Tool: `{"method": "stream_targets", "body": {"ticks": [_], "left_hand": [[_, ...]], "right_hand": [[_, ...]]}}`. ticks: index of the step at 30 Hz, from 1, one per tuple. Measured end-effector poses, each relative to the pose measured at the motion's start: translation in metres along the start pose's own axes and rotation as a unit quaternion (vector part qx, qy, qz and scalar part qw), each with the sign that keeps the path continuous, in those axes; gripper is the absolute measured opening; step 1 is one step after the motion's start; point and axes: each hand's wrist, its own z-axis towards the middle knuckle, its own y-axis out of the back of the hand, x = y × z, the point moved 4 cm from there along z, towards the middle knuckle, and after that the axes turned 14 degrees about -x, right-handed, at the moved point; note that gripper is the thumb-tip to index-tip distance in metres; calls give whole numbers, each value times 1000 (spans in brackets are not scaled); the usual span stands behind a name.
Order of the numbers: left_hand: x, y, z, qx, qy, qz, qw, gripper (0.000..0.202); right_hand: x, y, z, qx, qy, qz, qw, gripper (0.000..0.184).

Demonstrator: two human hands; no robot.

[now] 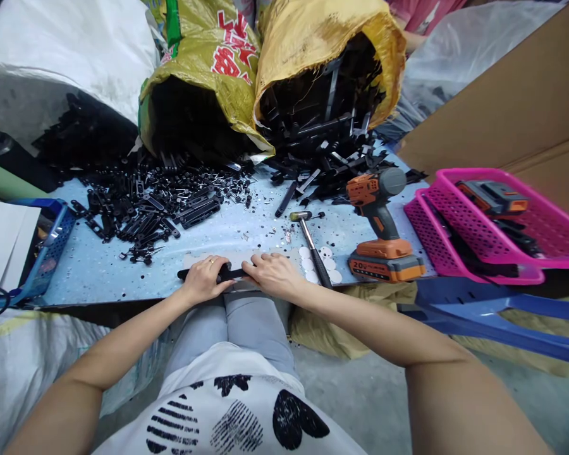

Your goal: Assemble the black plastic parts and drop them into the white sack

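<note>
The left hand (205, 278) grips the black part (238, 273) while the right hand (275, 275) pinches its end; hold it level and steady at the table (227, 230).

Pale, even light falls across a long light-blue table (222, 224) standing above a smooth grey floor (355, 392). A white sack (80, 38), an olive-green sack (194, 47) with red lettering and a yellow sack (317, 35) crowd its far side, while a brown cardboard panel (512, 101) slants up at right beside translucent plastic sheeting (469, 44). Blue plastic furniture (459, 316), partly out of frame, stands below the panel, near a tan sack (334, 322) on the floor.
</note>
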Motion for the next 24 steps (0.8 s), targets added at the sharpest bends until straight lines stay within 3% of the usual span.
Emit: {"method": "stream_targets", "body": {"ticks": [3,6,8,11,14,16,18,21,22,24], "left_hand": [[0,0,0,11,21,10,1000,46],[0,-10,17,82,11,8,997,53],[4,-22,48,105,2,1,994,50],[28,-41,117,47,82,50,994,37],[51,-61,176,38,156,86,983,30],[57,-67,195,37,175,81,981,26],[58,-59,192,21,181,80,980,24],[60,-24,149,-69,235,-19,969,23],[62,-9,127,-112,276,-94,950,23],[68,15,75,-161,386,-255,872,25]], "right_hand": [[-9,-9,2,-19,33,4,999,37],[-25,-29,-2,-14,44,35,998,39],[-40,-39,-5,-23,24,60,998,42],[-66,-42,4,-78,-18,102,992,41],[-99,-40,38,-143,-123,103,977,34],[-118,-43,69,-171,-188,74,964,32],[-128,-51,100,-170,-201,52,963,31],[-131,-67,130,-137,-185,43,972,31],[-131,-71,134,-135,-189,43,972,33],[-132,-74,137,-157,-199,40,967,38]]}}
